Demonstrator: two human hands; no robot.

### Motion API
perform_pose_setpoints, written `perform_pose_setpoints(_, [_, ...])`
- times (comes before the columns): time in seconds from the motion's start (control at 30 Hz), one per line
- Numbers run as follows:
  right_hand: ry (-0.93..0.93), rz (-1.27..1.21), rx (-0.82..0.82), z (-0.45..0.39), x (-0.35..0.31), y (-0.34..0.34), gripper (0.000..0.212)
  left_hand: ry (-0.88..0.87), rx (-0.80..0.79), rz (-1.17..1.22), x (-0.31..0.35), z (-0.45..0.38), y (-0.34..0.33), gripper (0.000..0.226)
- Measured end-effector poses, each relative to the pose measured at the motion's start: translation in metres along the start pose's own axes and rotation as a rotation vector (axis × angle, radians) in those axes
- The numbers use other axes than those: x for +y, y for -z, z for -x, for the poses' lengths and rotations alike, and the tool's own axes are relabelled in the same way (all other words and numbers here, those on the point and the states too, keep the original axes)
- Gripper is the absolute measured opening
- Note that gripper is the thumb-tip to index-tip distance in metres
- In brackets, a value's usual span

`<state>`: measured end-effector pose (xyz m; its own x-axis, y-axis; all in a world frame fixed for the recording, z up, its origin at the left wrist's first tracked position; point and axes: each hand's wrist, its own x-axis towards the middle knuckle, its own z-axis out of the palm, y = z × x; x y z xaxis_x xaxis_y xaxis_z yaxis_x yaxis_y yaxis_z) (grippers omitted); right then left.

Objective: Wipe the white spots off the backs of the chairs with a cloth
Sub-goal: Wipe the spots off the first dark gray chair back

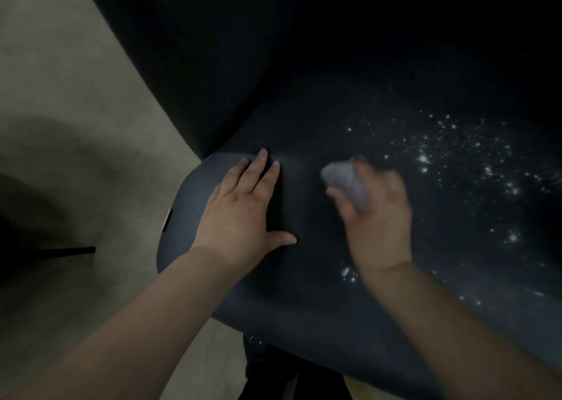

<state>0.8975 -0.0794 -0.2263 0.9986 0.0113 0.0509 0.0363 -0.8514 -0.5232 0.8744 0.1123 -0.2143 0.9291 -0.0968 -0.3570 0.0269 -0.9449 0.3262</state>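
Observation:
A dark blue chair back [304, 293] fills the middle and right of the view. Many small white spots [456, 156] speckle its right half, with a small cluster [348, 273] near my right wrist. My left hand [240, 211] lies flat on the chair's left part, fingers spread, holding nothing. My right hand [377, 214] is blurred and grips a small bunched grey cloth [343, 180] against the fabric, just left of the spotted area.
Pale beige floor [76, 110] lies to the left. A thin black chair leg [70, 251] sticks out at the lower left. A small silver tag [166, 220] sits on the chair's left edge. Dark legs or clothing [273, 375] show below the chair.

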Motion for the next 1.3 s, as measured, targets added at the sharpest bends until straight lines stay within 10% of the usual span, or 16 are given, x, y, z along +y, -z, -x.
perform_pose_setpoints(0.2, [0.280, -0.035, -0.145, -0.042, -0.001, 0.005, 0.044, -0.029, 0.015, 0.017, 0.018, -0.020, 0.003, 0.114])
perform_pose_setpoints(0.37, [-0.024, -0.095, 0.063, -0.072, 0.027, 0.020, 0.045, -0.024, 0.032, -0.010, 0.023, -0.038, 0.011, 0.115])
perform_pose_setpoints(0.77, [-0.062, -0.102, 0.105, -0.104, 0.050, 0.027, 0.044, -0.031, 0.054, 0.051, 0.048, -0.074, 0.014, 0.110])
perform_pose_setpoints(0.97, [0.260, -0.170, -0.111, -0.094, 0.030, 0.021, 0.040, -0.035, 0.081, 0.091, 0.061, -0.084, 0.016, 0.110])
perform_pose_setpoints(1.13, [-0.139, -0.126, 0.115, -0.144, 0.060, 0.029, 0.038, -0.038, 0.089, 0.083, 0.061, -0.092, 0.019, 0.105])
perform_pose_setpoints(1.3, [0.066, -0.090, -0.020, -0.100, 0.054, 0.031, 0.045, -0.034, 0.023, 0.067, 0.071, -0.111, 0.029, 0.107])
